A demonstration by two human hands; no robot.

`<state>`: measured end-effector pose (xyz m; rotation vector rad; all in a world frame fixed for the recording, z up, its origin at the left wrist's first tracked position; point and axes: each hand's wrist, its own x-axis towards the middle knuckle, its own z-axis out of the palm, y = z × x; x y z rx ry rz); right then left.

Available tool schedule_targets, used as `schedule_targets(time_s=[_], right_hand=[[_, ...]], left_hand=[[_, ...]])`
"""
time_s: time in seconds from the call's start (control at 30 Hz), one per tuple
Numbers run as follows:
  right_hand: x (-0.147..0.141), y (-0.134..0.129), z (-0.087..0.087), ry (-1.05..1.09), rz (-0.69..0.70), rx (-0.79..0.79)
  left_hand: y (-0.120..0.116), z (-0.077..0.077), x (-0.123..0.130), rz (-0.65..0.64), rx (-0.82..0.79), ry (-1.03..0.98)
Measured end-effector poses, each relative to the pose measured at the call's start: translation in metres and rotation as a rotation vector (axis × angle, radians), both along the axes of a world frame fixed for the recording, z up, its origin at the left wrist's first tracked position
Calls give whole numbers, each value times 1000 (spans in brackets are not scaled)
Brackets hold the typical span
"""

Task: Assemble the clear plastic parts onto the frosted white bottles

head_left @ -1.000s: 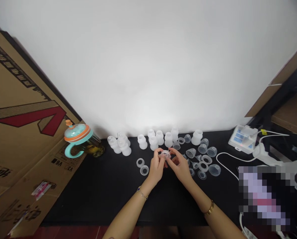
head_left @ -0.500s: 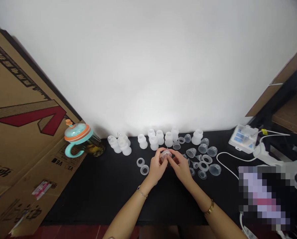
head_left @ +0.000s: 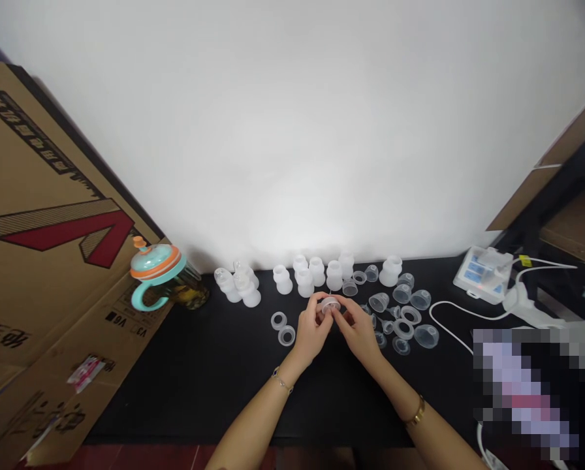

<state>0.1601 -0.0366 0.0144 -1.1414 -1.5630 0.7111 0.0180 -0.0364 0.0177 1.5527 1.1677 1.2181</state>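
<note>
Gripping one pale ring (head_left: 330, 304) from opposite sides: left hand (head_left: 312, 331) and right hand (head_left: 360, 331), fingers closed. Clear domes (head_left: 379, 301) lie rightward, nearer the right hand.

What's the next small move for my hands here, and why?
Probably tilt the ring-shaped piece slightly to check its rim all round: the left hand and right hand pinch it from opposite sides, and their fingers hide part of it.
</note>
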Motion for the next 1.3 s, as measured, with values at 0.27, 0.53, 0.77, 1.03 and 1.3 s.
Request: schedule_targets(time_s=[0.27,0.53,0.77,1.03,1.3], right_hand=[[-1,-2,3,-19,-12,26],[-1,-4,5,-27,-16,8],[-1,-5,7,-34,-18,0],[-2,-5,7,-20,-26,-21],[-1,-4,6,-14,-26,-42]], left_hand=[[-2,2,0,20,-4,-9],[-2,3,0,31,-6,-16],[-2,1,0,48,-4,-24],[-2,2,-1,50,-11,-24],[-1,0,-2,50,-22,-14]])
